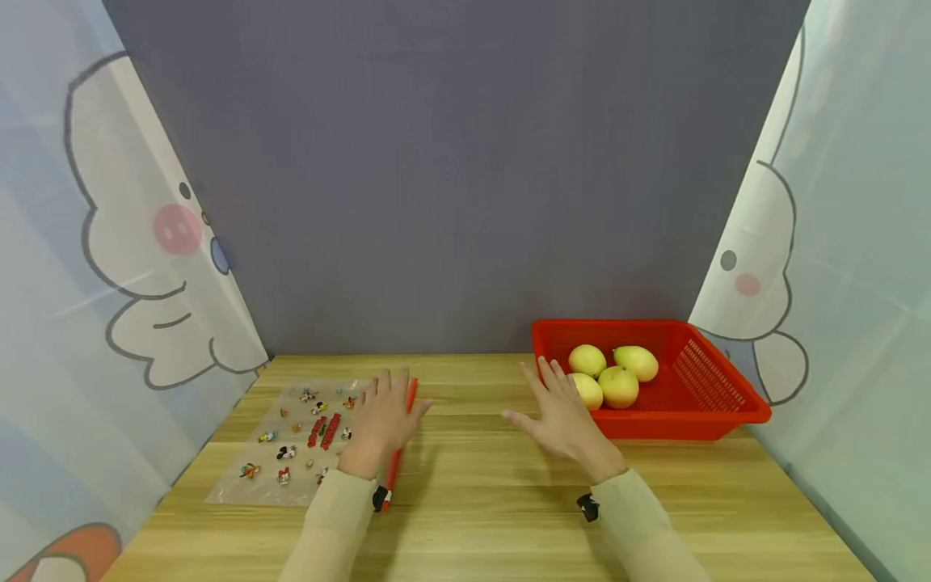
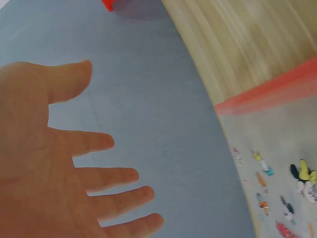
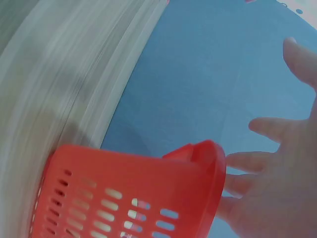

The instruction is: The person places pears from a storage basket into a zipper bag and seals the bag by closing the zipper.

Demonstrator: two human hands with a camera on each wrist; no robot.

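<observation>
The basket (image 1: 655,427) is plain red, the fruits (image 1: 619,387) inside it pale yellow-green, the table (image 1: 473,501) under it light brown with wood-grain streaks, the bag (image 1: 296,436) left of it see-through with a red edge strip (image 1: 395,469) and scattered multicoloured cartoon prints (image 1: 286,453), and the backdrop (image 1: 465,178) behind it plain grey.

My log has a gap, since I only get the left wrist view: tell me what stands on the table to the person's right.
Observer: A red basket with slotted sides.
Operator: Tell me what shows inside it.
Observer: Four yellowish fruits, grouped toward its left side as the head view shows it.
Operator: Now report whether the right hand holds anything.
Observer: It holds nothing; its fingers are spread.
</observation>
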